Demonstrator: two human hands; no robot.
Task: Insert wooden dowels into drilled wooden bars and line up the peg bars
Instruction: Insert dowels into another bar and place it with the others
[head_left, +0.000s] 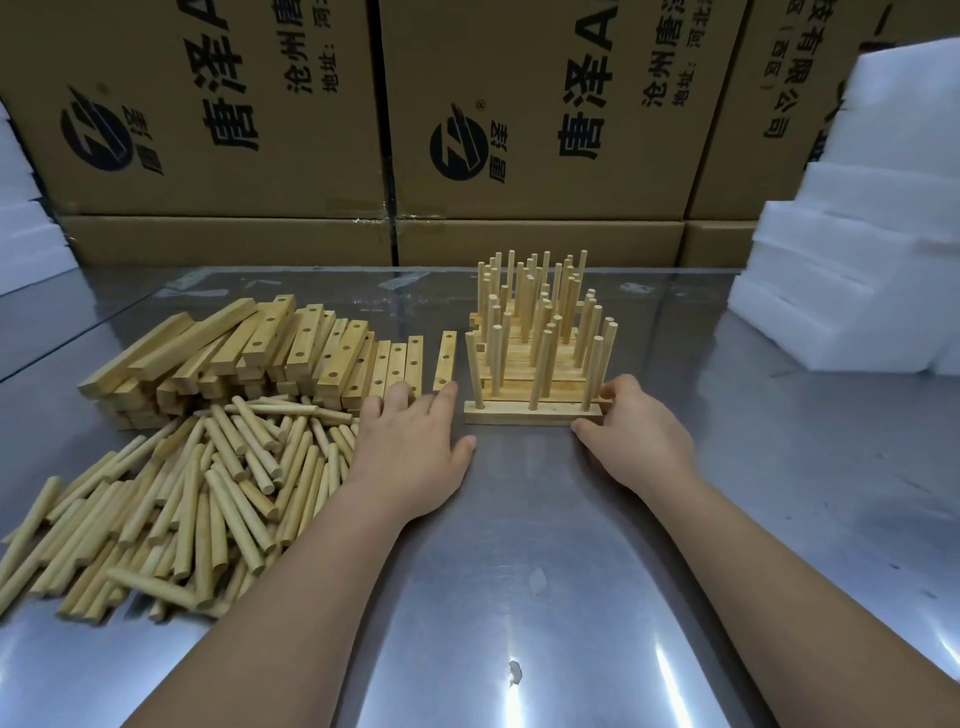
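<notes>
Polished steel table (519, 597) fills the near view and carries everything, with printed brown cardboard boxes (519, 104) walling its far edge and stacked white foam blocks (857, 260) at the right. Across the left half lies a loose heap of pale round wooden dowels (182, 493), and behind it a leaning stack of drilled square wooden bars (249, 348). Right of centre stand the finished peg bars (540, 332), packed in rows with their dowels upright. The nearest peg bar (530, 414) lies at the front of that group, pegs up. The right hand (639, 431) pinches its right end, thumb on the near face and fingers curled behind. The left hand (410, 441) lies flat with its fingers spread and straight, holding nothing. Its fingertips reach the near ends of the empty bars, by a single drilled bar (445, 360) that lies apart from the stack. Its thumb is just beside the peg bar's left end. The step looks like lining up: a filled bar being squared against its row. Next, the right hand would need to nudge that bar flush and let go. The left would then draw the single bar forward and pick dowels from the heap to fill its holes.
</notes>
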